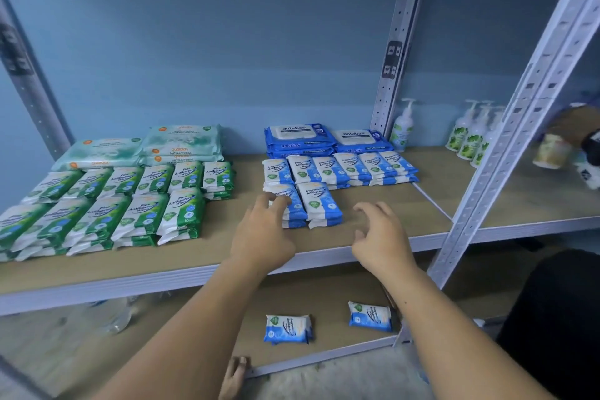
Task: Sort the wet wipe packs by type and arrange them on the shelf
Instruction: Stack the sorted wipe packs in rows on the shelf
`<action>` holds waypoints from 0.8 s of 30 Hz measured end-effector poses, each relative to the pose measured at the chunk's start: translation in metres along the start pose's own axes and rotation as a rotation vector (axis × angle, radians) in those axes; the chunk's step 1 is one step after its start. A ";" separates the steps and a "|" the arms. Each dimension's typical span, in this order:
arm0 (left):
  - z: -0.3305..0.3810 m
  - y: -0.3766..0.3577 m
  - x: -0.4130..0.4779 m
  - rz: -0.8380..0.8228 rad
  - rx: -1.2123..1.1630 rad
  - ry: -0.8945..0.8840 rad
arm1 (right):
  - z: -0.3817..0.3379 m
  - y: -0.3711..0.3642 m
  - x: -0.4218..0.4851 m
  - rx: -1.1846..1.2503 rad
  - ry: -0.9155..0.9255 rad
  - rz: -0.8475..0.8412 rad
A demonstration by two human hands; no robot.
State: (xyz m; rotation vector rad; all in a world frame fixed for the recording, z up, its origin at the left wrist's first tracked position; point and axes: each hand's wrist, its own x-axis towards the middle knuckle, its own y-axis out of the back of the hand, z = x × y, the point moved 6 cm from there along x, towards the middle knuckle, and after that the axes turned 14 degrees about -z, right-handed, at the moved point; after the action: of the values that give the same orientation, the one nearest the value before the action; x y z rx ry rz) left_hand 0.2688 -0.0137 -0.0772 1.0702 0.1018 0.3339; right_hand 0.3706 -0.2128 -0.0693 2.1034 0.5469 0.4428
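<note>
On the wooden shelf point(383, 224) lie sorted wipe packs. Green pine packs point(136, 204) fill the left in rows, with pale teal packs point(181, 143) behind them. On the right, blue antabax packs point(300, 138) sit at the back, a row of blue fragrance-free packs point(350, 169) before them, and two short stacks of the same blue packs point(319, 204) in front. My left hand point(263, 234) reaches over the left front stack, its fingertips touching the top pack. My right hand point(380, 237) hovers just right of the stacks, fingers spread, holding nothing. Two blue packs point(287, 330) point(370, 317) lie on the lower shelf.
Pump bottles point(402, 127) point(470, 136) stand at the back right, past a perforated metal upright point(394, 58). Another upright point(506, 153) rises at the front right. Blurred containers point(552, 151) sit at far right. A clear plastic item point(110, 315) lies on the lower shelf at left.
</note>
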 end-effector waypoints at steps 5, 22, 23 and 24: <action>0.011 0.004 -0.035 0.049 0.193 -0.026 | 0.028 0.021 -0.043 -0.008 -0.067 0.029; -0.006 -0.121 -0.073 -0.640 0.128 -0.064 | 0.139 -0.077 -0.150 0.037 -0.545 -0.304; -0.012 -0.133 -0.069 -0.647 0.106 -0.045 | 0.145 -0.091 -0.151 0.064 -0.564 -0.329; -0.018 -0.146 -0.064 -0.652 0.089 -0.034 | 0.153 -0.109 -0.152 0.137 -0.590 -0.349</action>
State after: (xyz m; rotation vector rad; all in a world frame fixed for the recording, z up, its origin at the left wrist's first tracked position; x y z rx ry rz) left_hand 0.2356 -0.0826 -0.2188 1.0695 0.4268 -0.2794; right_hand 0.2960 -0.3426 -0.2586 2.0748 0.5818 -0.4158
